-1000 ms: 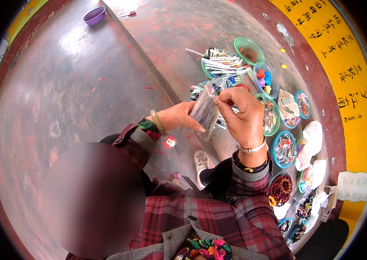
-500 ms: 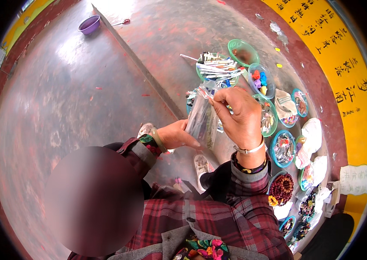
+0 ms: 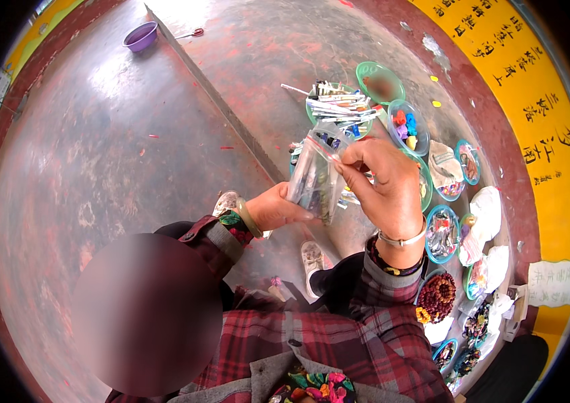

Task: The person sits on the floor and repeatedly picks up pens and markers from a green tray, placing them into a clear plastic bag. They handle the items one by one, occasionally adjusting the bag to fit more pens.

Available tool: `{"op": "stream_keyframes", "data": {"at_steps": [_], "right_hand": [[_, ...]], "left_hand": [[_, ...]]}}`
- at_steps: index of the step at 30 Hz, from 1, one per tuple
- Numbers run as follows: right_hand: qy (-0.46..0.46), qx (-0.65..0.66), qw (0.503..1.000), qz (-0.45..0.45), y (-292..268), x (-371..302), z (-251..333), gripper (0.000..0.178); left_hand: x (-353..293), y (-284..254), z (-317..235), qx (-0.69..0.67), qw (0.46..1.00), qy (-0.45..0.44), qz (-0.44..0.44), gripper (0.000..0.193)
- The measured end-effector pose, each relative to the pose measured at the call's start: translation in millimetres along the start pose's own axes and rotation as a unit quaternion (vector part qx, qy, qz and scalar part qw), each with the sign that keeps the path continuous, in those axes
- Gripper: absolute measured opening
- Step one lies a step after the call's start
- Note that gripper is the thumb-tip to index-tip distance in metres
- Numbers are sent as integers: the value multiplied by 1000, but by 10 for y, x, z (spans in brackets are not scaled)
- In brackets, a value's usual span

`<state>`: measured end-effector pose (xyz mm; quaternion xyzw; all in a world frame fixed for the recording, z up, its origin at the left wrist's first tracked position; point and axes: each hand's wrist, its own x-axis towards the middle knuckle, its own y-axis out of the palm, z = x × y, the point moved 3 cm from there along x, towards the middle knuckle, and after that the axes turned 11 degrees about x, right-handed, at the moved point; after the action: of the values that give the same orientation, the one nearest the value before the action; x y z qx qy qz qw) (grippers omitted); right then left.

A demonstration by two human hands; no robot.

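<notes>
Between my two hands is a clear plastic zip bag (image 3: 318,178) with a red strip along its top. My left hand (image 3: 275,207) is closed round its lower left side, thumb across the front. With thumb and fingertips, my right hand (image 3: 384,176) pinches the bag's upper right edge. The top of the bag spreads wider than its body. Dark shapes show through the plastic; I cannot tell whether they are inside or behind it. Just beyond the bag stands a green basin (image 3: 340,107) heaped with white pen-like sticks.
To the right stand a basin of coloured pieces (image 3: 406,126), a blue basin of small packets (image 3: 441,234), dark red beads (image 3: 437,295) and white sacks (image 3: 485,209). A purple basin (image 3: 140,37) sits far left. My shoe (image 3: 312,258) is below the bag.
My right hand has shifted slightly right and down, drawing the bag's top edge with it. The top now spreads wider and looks less crumpled. My left hand has hardly moved.
</notes>
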<state>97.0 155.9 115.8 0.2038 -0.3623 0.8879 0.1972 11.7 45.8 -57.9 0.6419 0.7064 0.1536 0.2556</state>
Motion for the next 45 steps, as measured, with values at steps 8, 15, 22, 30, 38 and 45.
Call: {"op": "stream_keyframes", "data": {"at_steps": [8,15,22,30,38,45], "right_hand": [[-32,36,997,52,-104,-77,77,17],[24,188,975,-115,-385,-114,-129,30],[207,403,889,-60,-204,-67,-292,44],[219,211,951,63,-87,-110,-239,37],[201,149,967,53,-84,-123,-293,29],[244,228,942,33,-114,-142,-260,28]], "left_hand": [[17,101,-111,148,985,26,-84,37],[7,6,-163,143,979,64,-130,41],[-23,63,-332,331,896,232,-184,39],[-124,48,-353,404,866,123,-269,34],[-107,44,-315,326,917,99,-208,42],[-83,33,-272,259,951,87,-145,43]]}}
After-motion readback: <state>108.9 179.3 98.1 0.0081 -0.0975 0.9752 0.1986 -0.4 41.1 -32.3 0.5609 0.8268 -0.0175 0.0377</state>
